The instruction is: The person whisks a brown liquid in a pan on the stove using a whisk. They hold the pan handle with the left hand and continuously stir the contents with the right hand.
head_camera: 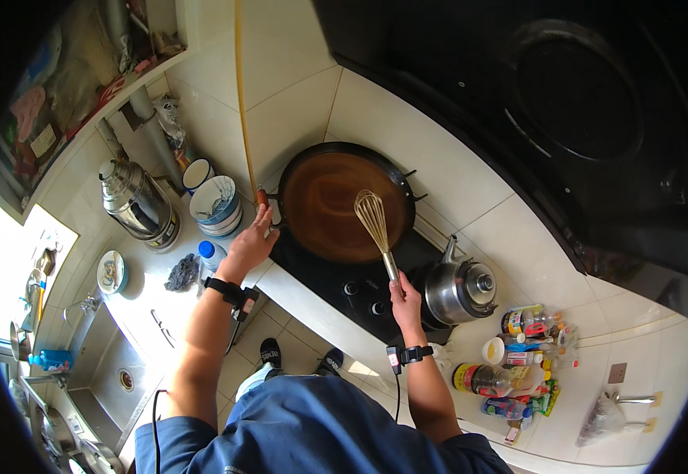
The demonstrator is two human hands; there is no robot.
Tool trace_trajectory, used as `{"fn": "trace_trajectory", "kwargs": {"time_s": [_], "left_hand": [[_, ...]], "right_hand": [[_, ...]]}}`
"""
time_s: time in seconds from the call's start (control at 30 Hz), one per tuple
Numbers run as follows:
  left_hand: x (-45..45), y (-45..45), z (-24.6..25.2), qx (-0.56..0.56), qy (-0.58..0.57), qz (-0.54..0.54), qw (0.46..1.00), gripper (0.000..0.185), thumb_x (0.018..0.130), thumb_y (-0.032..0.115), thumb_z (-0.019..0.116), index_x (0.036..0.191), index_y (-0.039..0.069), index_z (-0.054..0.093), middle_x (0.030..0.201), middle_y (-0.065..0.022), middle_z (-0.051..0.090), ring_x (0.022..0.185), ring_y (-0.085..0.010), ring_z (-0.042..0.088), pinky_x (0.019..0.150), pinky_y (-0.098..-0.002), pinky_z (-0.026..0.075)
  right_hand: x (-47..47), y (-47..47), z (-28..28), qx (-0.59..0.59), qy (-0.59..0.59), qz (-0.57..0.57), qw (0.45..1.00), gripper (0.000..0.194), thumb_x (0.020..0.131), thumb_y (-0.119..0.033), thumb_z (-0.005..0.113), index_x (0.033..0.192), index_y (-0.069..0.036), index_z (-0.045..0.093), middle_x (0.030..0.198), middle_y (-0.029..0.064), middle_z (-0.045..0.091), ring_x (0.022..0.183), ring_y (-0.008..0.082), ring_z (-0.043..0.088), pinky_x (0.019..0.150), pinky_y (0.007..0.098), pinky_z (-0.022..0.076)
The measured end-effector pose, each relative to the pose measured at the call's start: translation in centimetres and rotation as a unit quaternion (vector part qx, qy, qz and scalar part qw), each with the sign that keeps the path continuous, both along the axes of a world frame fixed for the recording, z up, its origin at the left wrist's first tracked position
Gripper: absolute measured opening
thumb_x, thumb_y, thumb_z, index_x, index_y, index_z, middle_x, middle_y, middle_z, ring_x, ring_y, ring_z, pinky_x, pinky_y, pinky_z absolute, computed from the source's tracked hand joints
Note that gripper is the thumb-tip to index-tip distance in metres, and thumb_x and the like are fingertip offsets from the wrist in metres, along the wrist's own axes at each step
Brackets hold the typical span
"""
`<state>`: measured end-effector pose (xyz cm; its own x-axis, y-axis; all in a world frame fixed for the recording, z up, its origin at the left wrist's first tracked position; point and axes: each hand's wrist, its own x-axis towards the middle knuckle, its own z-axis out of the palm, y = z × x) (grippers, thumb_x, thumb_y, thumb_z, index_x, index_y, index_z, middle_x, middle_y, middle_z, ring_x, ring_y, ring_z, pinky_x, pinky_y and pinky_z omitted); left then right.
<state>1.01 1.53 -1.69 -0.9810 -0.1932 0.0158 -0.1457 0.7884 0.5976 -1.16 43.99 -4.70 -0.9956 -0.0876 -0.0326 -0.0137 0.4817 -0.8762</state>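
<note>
A large dark pan sits on the black gas hob, its inside covered by a smooth brown layer, apparently liquid. My left hand is at the pan's left side, its fingers on the red-covered loop handle; how far they wrap around it is partly hidden. In my right hand is the metal handle of a wire balloon whisk. The whisk's wires reach over the right part of the pan; whether they touch the brown layer is unclear. A strapped device is on each of my wrists.
A steel kettle stands close to my right hand. Several bottles crowd the right counter. Left are stacked bowls, a blue-capped bottle, a steel vacuum flask and a sink. A black range hood overhangs the hob.
</note>
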Motion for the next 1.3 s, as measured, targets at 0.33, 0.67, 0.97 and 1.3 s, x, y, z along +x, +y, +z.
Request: {"fn": "trace_trajectory", "kwargs": {"time_s": [0.33, 0.67, 0.97, 1.3], "left_hand": [[1.5, 0.1, 1.4, -0.057, 0.012, -0.010, 0.998, 0.073, 0.101, 0.046, 0.061, 0.162, 0.014, 0.038, 0.169, -0.0079, 0.035, 0.111, -0.0367, 0.071, 0.088, -0.0446, 0.059], [1.2, -0.7, 1.3, -0.041, 0.040, -0.017, 0.998, 0.071, 0.100, 0.047, 0.062, 0.158, 0.013, 0.043, 0.165, -0.0086, 0.041, 0.111, -0.0354, 0.071, 0.088, -0.0430, 0.060], [1.6, -0.7, 1.4, -0.028, 0.022, -0.011, 0.999, 0.071, 0.100, 0.049, 0.060, 0.159, 0.014, 0.043, 0.166, -0.0080, 0.040, 0.116, -0.0353, 0.069, 0.092, -0.0443, 0.059], [1.3, -1.0, 1.8, -0.038, -0.033, -0.032, 0.998, 0.073, 0.103, 0.053, 0.052, 0.163, 0.015, 0.035, 0.172, -0.0024, 0.029, 0.119, -0.0331, 0.069, 0.097, -0.0444, 0.056]], "right_hand": [[1.9, -2.2, 0.4, -0.011, 0.025, -0.045, 0.999, 0.042, 0.107, -0.025, 0.063, 0.144, -0.006, 0.061, 0.077, -0.0048, 0.052, 0.066, 0.0068, 0.047, 0.061, 0.0243, 0.0432], [1.2, -2.0, -2.2, -0.060, -0.003, -0.079, 0.995, 0.044, 0.107, -0.031, 0.064, 0.148, -0.017, 0.061, 0.073, -0.0079, 0.050, 0.054, 0.0019, 0.041, 0.043, 0.0200, 0.0323], [1.3, -2.1, -1.8, -0.059, -0.021, -0.083, 0.995, 0.042, 0.107, -0.031, 0.064, 0.147, -0.018, 0.062, 0.070, -0.0069, 0.050, 0.050, 0.0031, 0.038, 0.042, 0.0213, 0.0302], [1.5, -2.4, -1.7, -0.092, -0.035, -0.093, 0.991, 0.043, 0.107, -0.033, 0.064, 0.147, -0.018, 0.062, 0.069, -0.0062, 0.049, 0.049, 0.0034, 0.038, 0.041, 0.0218, 0.0302]]}}
